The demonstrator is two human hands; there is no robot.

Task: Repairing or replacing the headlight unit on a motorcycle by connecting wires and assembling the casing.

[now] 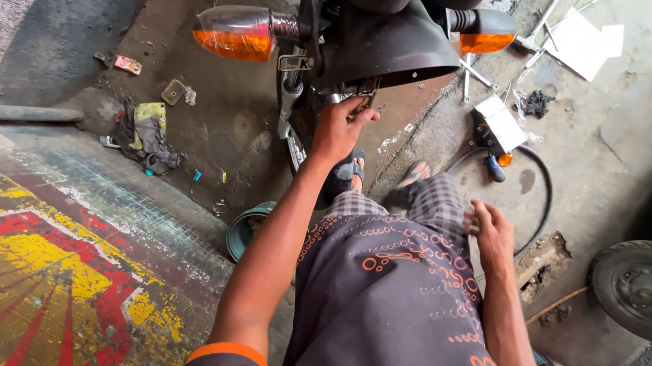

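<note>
Grimy floor, white rectangular label (502,122)

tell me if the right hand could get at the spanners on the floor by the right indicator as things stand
Probably not without leaning forward. The right hand rests by the checked trousers, while the spanners lie farther ahead beside the rear mudguard. Nothing blocks the path; they just look beyond an easy stretch.

Hand under a motorcycle's rear mudguard

The left hand (338,127) reaches up to metal parts just beneath the black curved plastic mudguard (391,47), between two orange turn-signal lamps (235,34); the right hand (491,234) rests loosely against checked trousers (423,204).
</note>
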